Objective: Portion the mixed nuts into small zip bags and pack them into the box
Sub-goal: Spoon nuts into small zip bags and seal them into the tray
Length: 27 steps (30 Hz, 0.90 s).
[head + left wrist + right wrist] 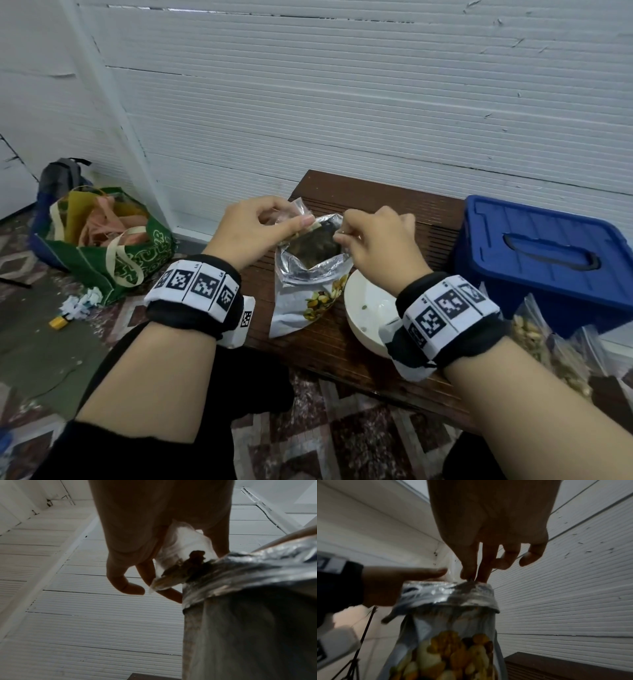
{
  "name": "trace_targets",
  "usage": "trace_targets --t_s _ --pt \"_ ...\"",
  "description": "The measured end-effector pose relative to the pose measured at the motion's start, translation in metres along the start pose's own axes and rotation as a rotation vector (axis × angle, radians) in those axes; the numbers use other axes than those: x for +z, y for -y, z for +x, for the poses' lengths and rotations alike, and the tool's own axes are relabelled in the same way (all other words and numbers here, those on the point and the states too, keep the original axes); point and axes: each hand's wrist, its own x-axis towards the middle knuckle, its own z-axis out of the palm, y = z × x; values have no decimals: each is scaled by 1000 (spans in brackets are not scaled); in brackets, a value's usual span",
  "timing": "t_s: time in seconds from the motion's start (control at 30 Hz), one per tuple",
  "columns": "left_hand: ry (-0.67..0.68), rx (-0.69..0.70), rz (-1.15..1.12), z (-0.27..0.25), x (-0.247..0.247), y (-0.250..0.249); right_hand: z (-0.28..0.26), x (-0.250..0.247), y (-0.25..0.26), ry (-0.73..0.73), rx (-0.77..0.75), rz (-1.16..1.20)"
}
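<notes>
Hands meet over the open foil nut bag [310, 270], which stands in the middle of the frame on the dark wooden worktop [373, 202]. Its mouth is rolled down and dark nuts show inside; printed nuts are on its front. The left hand [255, 229] is at the upper left of the bag's mouth, and its grip pinches a small clear zip bag [297, 208] between thumb and fingers. In the left wrist view this zip bag [180, 550] hangs from the fingers [145, 573], with a few dark nuts in its lower corner, touching the foil rim [240, 566].

The right hand [380, 240] is at the upper right of the bag's mouth. In the right wrist view its thumb and first fingers [485, 566] pinch at the top of the foil rim [453, 595]; whether they hold the foil or the clear plastic, I cannot tell.

A white bowl [368, 308] stands just right of the foil bag, below the right wrist. The blue box [548, 253], with its lid on, is at the right of the frame. Filled zip bags [555, 349] lie in front of it, at the lower right. On the floor at the left stands a green shopping bag [113, 246].
</notes>
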Motion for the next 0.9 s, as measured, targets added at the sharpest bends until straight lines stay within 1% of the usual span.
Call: trace_targets --t_s 0.03,0.1,0.2,0.33,0.57,0.73,0.9 --pt "-2 1 -1 0 0 1 -1 3 2 27 -5 -19" --pt "-10 1 -6 0 1 1 -3 6 4 59 8 23" --pt "-12 -5 -22 -1 2 -2 -1 6 4 20 85 172" --pt "-15 -11 -19 -2 3 -4 2 10 2 9 206 402" --pt "10 -18 -51 -5 -1 -8 6 0 -2 -217 411 536" --pt "-15 -12 -41 -5 -10 -11 13 -11 -9 -306 549 547" --pt "-18 -14 -78 -8 -15 -12 20 -23 -14 -373 599 534"
